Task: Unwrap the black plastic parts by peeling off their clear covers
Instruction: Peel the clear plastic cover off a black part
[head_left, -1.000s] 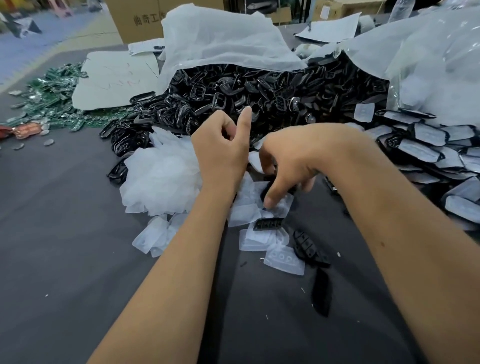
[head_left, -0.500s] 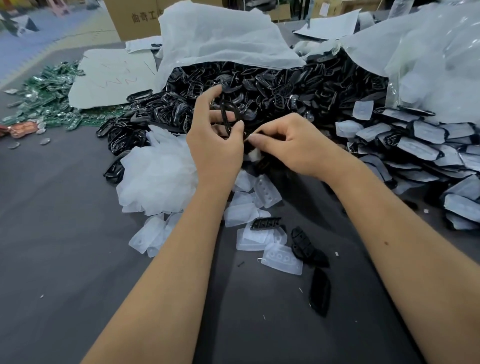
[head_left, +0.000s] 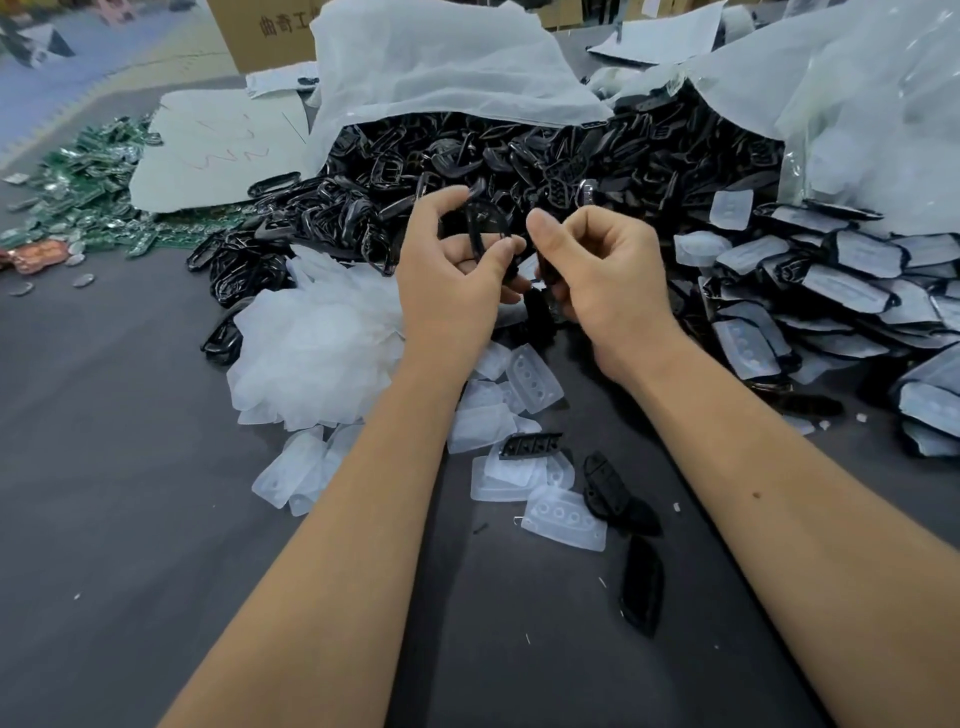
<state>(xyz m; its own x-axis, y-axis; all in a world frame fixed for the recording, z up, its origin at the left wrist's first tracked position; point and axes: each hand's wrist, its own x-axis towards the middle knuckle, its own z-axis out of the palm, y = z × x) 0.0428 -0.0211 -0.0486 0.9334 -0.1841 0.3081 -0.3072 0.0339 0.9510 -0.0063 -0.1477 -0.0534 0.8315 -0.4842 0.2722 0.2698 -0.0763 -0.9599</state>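
While both hands work above the tabletop (head_left: 130, 519), the left hand (head_left: 447, 280) pinches a black part (head_left: 485, 228) and the right hand (head_left: 608, 275) grips another piece. Peeled covers (head_left: 311, 348) lie heaped; many wrapped parts (head_left: 841, 291) remain, so I judge the task far from finished.

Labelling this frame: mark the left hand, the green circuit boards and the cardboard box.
left hand (head_left: 447, 291), head view, back of hand.
green circuit boards (head_left: 88, 187), head view, middle of pile.
cardboard box (head_left: 265, 36), head view, printed front.
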